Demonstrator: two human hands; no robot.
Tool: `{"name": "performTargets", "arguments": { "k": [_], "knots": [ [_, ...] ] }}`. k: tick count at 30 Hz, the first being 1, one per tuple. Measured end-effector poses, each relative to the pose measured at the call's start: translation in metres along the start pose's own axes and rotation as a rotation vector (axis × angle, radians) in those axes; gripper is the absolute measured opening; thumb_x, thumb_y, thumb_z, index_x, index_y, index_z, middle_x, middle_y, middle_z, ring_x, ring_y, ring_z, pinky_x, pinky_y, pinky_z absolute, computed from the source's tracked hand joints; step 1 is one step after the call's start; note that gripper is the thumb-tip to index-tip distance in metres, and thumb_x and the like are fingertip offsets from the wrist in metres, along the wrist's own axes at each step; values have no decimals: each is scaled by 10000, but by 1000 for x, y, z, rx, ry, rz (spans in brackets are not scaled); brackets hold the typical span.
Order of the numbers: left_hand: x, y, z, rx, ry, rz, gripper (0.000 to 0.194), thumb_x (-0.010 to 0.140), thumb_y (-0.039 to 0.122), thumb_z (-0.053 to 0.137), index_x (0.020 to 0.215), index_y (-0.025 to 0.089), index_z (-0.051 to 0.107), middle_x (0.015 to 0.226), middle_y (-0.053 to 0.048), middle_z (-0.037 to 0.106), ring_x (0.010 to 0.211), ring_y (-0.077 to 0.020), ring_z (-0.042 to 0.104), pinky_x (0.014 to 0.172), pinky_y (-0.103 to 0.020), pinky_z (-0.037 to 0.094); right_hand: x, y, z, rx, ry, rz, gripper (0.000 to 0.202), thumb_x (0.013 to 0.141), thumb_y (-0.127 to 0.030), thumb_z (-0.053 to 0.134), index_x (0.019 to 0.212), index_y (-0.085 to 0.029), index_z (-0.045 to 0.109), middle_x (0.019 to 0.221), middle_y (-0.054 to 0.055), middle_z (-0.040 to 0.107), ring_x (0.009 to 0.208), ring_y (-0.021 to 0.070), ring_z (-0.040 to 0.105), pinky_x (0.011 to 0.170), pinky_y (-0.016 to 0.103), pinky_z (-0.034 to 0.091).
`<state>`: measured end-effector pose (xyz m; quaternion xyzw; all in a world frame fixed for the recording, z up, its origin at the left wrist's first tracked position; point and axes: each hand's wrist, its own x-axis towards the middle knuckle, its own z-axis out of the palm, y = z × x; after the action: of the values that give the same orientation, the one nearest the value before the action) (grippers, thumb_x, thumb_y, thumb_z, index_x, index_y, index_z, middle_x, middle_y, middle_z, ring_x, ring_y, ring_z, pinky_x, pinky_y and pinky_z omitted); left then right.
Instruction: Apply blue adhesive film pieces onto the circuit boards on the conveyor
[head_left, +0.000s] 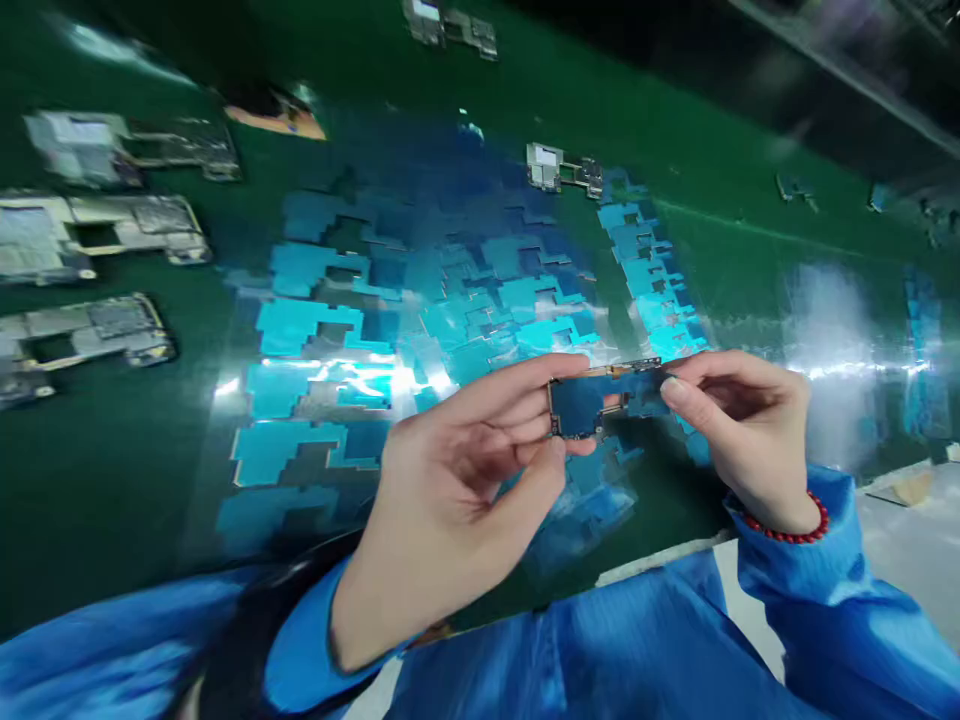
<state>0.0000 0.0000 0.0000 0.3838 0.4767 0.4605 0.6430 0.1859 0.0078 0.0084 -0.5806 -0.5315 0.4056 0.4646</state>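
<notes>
Between my two hands is a small circuit board with a dark blue covering over much of its face, held up above the green mat. My left hand supports its left end, thumb at the lower edge and fingers behind. At the board's right end, my right hand pinches with thumb and forefinger. Whether those fingertips grip the board itself or the covering on it cannot be made out. Just beyond lie clear sheets carrying rows of blue die-cut stickers, shaped much like the board.
Several bare circuit boards lie on the green mat at the left. Another board sits beyond the stickers, and one more at the far edge. A narrower strip of blue stickers runs along the right.
</notes>
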Motion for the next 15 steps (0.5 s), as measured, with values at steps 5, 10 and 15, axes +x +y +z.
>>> {"name": "performTargets", "arguments": {
  "k": [5, 10, 15],
  "knots": [
    [0, -2, -3, 132, 9, 33, 341, 786, 103, 650, 1083, 258, 711, 972, 29, 775, 779, -136, 749, 758, -188, 617, -1, 3, 1, -54, 16, -41, 202, 705, -37, 766, 759, -230, 747, 727, -56, 740, 622, 73, 687, 611, 129, 589],
    [-2, -2, -5, 204, 36, 64, 354, 784, 125, 662, 1098, 278, 719, 937, 36, 778, 758, -139, 749, 782, -203, 618, -2, 3, 0, -62, 16, -29, 182, 720, -58, 766, 769, -232, 743, 729, -54, 737, 620, 77, 686, 605, 139, 591],
    [-3, -4, -4, 225, 49, 73, 413, 773, 128, 663, 1147, 298, 708, 841, 56, 770, 716, -131, 736, 784, -237, 630, -2, 2, 0, -57, 15, -30, 199, 713, -43, 765, 768, -234, 743, 724, -63, 734, 618, 67, 682, 601, 123, 583]
  ]
}}
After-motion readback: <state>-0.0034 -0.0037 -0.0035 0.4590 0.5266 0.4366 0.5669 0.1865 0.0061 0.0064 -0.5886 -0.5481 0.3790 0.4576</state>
